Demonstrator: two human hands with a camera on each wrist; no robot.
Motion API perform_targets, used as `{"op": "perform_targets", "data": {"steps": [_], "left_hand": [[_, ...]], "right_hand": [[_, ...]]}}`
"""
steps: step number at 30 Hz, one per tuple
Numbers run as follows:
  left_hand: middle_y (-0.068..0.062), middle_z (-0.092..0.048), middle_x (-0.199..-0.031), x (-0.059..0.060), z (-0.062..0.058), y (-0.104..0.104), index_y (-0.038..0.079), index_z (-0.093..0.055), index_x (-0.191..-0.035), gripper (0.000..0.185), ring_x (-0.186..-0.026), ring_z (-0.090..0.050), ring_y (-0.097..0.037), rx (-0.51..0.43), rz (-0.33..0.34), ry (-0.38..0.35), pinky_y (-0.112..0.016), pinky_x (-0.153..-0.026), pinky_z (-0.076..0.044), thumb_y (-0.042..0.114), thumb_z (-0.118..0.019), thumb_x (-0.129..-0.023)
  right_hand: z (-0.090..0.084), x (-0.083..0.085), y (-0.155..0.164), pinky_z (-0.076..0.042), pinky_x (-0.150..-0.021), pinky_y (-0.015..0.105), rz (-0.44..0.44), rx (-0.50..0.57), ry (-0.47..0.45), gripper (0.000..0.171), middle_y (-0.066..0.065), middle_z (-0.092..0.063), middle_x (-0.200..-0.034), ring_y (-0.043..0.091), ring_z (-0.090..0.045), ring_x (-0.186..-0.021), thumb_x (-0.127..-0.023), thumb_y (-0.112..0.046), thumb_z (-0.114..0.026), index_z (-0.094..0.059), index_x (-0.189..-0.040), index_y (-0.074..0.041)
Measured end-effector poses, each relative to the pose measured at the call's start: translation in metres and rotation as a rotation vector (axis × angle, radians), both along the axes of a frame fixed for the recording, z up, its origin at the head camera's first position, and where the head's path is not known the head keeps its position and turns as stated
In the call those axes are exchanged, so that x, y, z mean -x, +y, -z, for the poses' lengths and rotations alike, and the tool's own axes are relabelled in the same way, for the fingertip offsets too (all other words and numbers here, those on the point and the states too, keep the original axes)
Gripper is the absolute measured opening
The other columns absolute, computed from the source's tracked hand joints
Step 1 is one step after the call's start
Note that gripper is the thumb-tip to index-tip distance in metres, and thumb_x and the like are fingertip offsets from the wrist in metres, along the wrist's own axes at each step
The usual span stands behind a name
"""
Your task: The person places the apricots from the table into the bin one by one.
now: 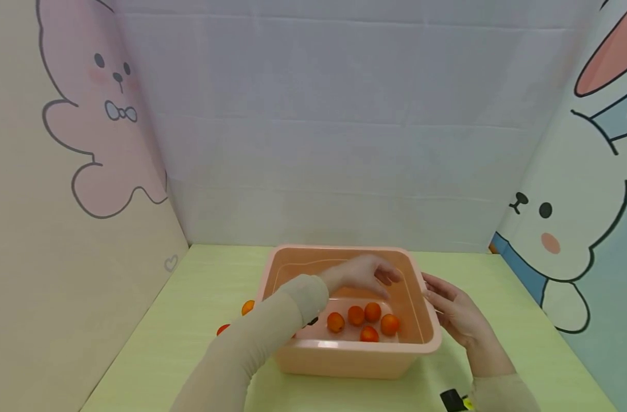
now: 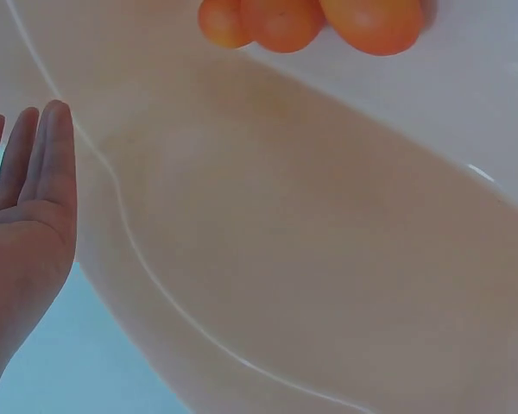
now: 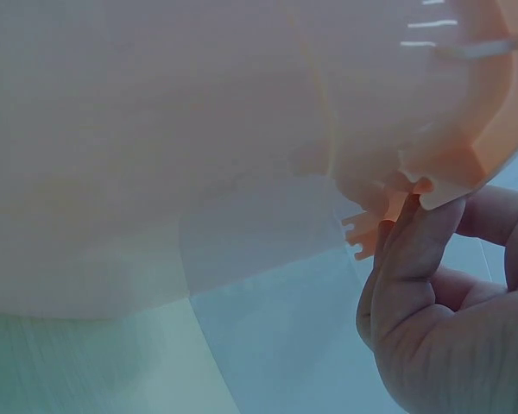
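Observation:
A peach-coloured plastic bin point(image 1: 344, 360) stands on the table with several small round orange fruits point(image 1: 356, 316) on its floor. My left hand point(image 1: 365, 274) hangs inside the bin above the fruits, near its right wall, holding nothing. In the left wrist view its fingers point(image 2: 56, 155) are extended, and some fruits point(image 2: 285, 21) lie at the top edge. At the bin's right side, my right hand point(image 1: 460, 312) grips the rim. The right wrist view shows its fingers point(image 3: 414, 267) curled under the rim's edge point(image 3: 466, 172), with the thumb side partly hidden.
Two more orange fruits point(image 1: 247, 307) lie on the light green table point(image 1: 210, 280) left of the bin, partly covered by my left sleeve point(image 1: 262, 337). Pale walls with cartoon animals enclose the table on the left and right. A black device point(image 1: 452, 400) shows by my right wrist.

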State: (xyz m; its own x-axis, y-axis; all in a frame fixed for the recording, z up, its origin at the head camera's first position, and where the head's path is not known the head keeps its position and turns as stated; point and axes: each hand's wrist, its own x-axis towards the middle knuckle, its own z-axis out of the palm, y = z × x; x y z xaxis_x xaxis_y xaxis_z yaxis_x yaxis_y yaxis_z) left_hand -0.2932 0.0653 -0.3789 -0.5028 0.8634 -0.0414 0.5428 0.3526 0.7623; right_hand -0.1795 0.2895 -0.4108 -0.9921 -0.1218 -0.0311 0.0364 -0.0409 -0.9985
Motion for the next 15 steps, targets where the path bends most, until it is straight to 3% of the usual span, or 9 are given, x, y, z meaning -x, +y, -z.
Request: {"op": "perform_targets", "data": {"steps": [7,15], "left_hand": [[-0.003,-0.066,-0.125,-0.003,-0.028,-0.008,0.007,-0.065,-0.129,0.045,-0.11,-0.062,-0.011,-0.002,-0.027,0.008,-0.017,-0.088,-0.05,0.013,-0.077,-0.087],[-0.005,-0.064,-0.127,-0.001,-0.063,-0.029,0.006,-0.062,-0.133,0.048,-0.115,-0.06,-0.017,-0.073,-0.049,0.056,-0.02,-0.091,-0.05,0.016,-0.077,-0.088]], "right_hand": [[0.0,0.0,0.0,-0.055,-0.085,0.026,0.003,-0.002,-0.007,0.061,-0.008,-0.061,-0.114,0.007,-0.062,-0.101,-0.104,-0.012,-0.051,-0.019,-0.152,0.01],[-0.001,0.001,-0.002,-0.054,-0.087,0.026,0.026,-0.029,-0.042,0.064,-0.008,-0.057,-0.117,0.005,-0.06,-0.101,-0.104,-0.015,-0.053,-0.019,-0.154,0.007]]}}
